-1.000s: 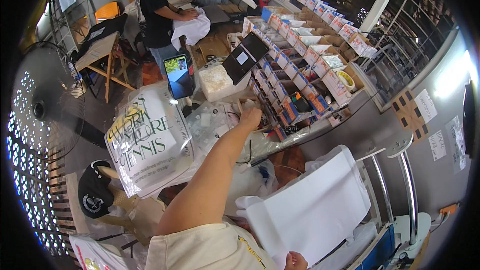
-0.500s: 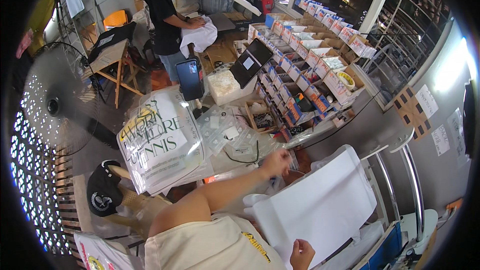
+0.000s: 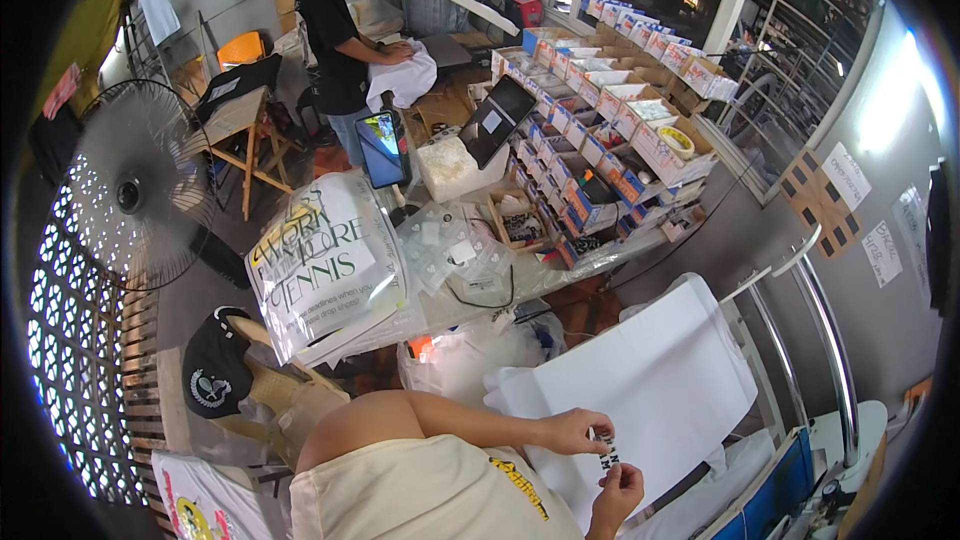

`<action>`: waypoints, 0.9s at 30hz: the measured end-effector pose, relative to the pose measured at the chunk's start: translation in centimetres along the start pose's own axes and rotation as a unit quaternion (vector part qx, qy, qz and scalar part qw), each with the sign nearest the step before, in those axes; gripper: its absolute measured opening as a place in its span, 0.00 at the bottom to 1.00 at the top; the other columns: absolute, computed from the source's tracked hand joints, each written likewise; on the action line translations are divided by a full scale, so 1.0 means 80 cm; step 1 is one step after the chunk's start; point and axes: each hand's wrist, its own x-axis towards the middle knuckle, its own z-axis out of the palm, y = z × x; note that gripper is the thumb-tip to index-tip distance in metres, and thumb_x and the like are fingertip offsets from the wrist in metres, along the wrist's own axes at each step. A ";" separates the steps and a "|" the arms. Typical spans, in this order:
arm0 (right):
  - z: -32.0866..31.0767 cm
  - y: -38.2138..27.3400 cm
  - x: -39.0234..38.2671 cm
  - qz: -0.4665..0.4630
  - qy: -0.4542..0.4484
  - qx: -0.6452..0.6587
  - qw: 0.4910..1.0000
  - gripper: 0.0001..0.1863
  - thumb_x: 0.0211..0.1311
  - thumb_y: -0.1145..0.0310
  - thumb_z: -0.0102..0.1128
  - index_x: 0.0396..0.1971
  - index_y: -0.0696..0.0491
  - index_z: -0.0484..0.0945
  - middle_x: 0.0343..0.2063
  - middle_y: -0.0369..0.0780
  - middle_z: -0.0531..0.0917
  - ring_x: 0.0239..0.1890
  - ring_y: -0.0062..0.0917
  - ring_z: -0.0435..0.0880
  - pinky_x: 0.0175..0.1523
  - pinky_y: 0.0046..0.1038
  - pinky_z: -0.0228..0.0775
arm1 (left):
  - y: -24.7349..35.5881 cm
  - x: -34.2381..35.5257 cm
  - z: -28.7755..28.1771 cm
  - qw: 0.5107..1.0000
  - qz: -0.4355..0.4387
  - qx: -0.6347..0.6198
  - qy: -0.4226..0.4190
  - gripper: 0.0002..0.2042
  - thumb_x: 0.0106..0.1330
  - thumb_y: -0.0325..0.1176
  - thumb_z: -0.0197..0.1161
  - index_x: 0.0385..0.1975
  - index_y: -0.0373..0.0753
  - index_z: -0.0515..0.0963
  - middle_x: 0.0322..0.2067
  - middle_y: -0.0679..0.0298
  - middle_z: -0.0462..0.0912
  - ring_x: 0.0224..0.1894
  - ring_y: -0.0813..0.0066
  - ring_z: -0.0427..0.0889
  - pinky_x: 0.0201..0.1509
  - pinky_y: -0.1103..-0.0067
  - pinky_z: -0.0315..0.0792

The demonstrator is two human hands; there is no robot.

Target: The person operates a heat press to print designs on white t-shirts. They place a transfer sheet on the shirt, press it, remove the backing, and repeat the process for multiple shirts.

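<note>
My left hand [image 3: 577, 431] and my right hand [image 3: 620, 486] meet over the near side of a white sheet-like cloth [image 3: 640, 365]. Between them is a small strip with black lettering [image 3: 606, 452], its upper end pinched by my left fingers and its lower end by my right. The cloth lies smooth over a raised flat support, with folds at its left side. Whether the strip is paper, film or fabric is too small to tell.
A table [image 3: 470, 312] ahead carries small clear bags, a large printed plastic package [image 3: 325, 265], a phone [image 3: 380, 150] and rows of cardboard bins [image 3: 600, 130]. A metal-framed machine [image 3: 825, 340] stands at right, a fan [image 3: 130, 195] at left. Another person [image 3: 330, 40] handles white cloth further off.
My left hand has come back from the table edge toward my body and met my right hand. The lettered strip now shows between them. The phone's screen has brightened.
</note>
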 end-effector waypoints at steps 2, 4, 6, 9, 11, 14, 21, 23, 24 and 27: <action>-0.014 0.010 -0.001 0.002 -0.002 -0.005 1.000 0.05 0.65 0.74 0.60 0.32 0.60 0.78 0.23 0.37 0.80 0.22 0.19 0.78 0.29 0.23 0.72 | -0.009 0.009 0.007 1.000 0.009 0.000 0.003 0.09 0.65 0.34 0.66 0.36 0.34 0.80 0.25 0.65 0.82 0.23 0.79 0.79 0.28 0.78 0.74; -0.026 0.003 -0.017 0.024 0.059 0.011 0.998 0.06 0.62 0.72 0.62 0.30 0.59 0.82 0.23 0.38 0.83 0.26 0.21 0.80 0.34 0.26 0.73 | -0.012 0.029 0.021 0.992 -0.082 -0.037 -0.091 0.08 0.66 0.33 0.66 0.36 0.35 0.81 0.26 0.65 0.82 0.25 0.80 0.79 0.30 0.78 0.75; -0.035 -0.004 -0.012 0.020 0.066 -0.025 0.997 0.05 0.63 0.72 0.63 0.30 0.58 0.81 0.22 0.34 0.80 0.24 0.15 0.76 0.32 0.21 0.70 | -0.026 0.037 0.031 0.992 -0.086 -0.050 -0.072 0.06 0.66 0.32 0.66 0.35 0.35 0.82 0.26 0.66 0.82 0.27 0.81 0.79 0.32 0.79 0.75; -0.052 -0.013 0.019 0.120 0.028 -0.087 0.989 0.11 0.63 0.65 0.64 0.36 0.59 0.85 0.28 0.39 0.86 0.28 0.18 0.80 0.35 0.24 0.73 | -0.036 0.054 0.023 0.987 -0.135 -0.074 -0.046 0.04 0.67 0.29 0.65 0.37 0.36 0.82 0.30 0.65 0.85 0.31 0.80 0.82 0.36 0.79 0.78; -0.058 -0.039 0.029 0.065 0.046 0.085 0.993 0.10 0.66 0.68 0.63 0.36 0.61 0.83 0.26 0.37 0.83 0.28 0.17 0.79 0.35 0.21 0.71 | 0.008 0.079 0.031 0.990 -0.119 -0.060 -0.049 0.05 0.66 0.27 0.66 0.37 0.33 0.82 0.31 0.64 0.85 0.30 0.81 0.81 0.35 0.83 0.77; -0.076 -0.036 0.042 0.128 0.128 0.187 0.966 0.11 0.68 0.68 0.62 0.42 0.61 0.81 0.30 0.37 0.83 0.29 0.18 0.80 0.37 0.22 0.74 | 0.040 0.110 0.052 0.987 -0.149 -0.026 -0.050 0.06 0.67 0.28 0.66 0.36 0.30 0.81 0.27 0.65 0.83 0.28 0.83 0.79 0.33 0.83 0.74; -0.086 -0.022 0.105 0.144 0.128 0.147 0.970 0.10 0.68 0.67 0.62 0.40 0.60 0.81 0.27 0.34 0.83 0.25 0.16 0.80 0.32 0.20 0.73 | 0.019 0.171 0.071 0.976 -0.203 0.004 -0.083 0.06 0.67 0.26 0.65 0.38 0.31 0.81 0.29 0.65 0.83 0.31 0.81 0.80 0.36 0.83 0.75; -0.092 -0.020 0.139 0.138 0.131 0.099 0.977 0.09 0.67 0.69 0.62 0.38 0.61 0.82 0.23 0.33 0.82 0.24 0.16 0.79 0.32 0.21 0.74 | 0.015 0.204 0.078 0.986 -0.158 0.003 -0.045 0.07 0.67 0.28 0.65 0.40 0.32 0.81 0.30 0.65 0.83 0.32 0.82 0.80 0.37 0.83 0.75; -0.098 -0.012 0.159 0.128 0.145 0.050 0.980 0.09 0.67 0.69 0.63 0.37 0.61 0.82 0.22 0.33 0.81 0.24 0.15 0.78 0.32 0.21 0.73 | 0.011 0.214 0.081 0.990 -0.139 0.002 -0.026 0.07 0.68 0.28 0.65 0.40 0.32 0.81 0.30 0.66 0.83 0.33 0.82 0.80 0.38 0.83 0.75; -0.128 0.036 0.230 0.099 0.197 -0.071 0.973 0.09 0.64 0.68 0.64 0.34 0.60 0.83 0.22 0.35 0.82 0.24 0.16 0.79 0.32 0.22 0.73 | -0.002 0.275 0.066 0.980 0.021 0.196 0.002 0.08 0.66 0.28 0.65 0.42 0.35 0.81 0.38 0.63 0.84 0.37 0.74 0.81 0.40 0.78 0.74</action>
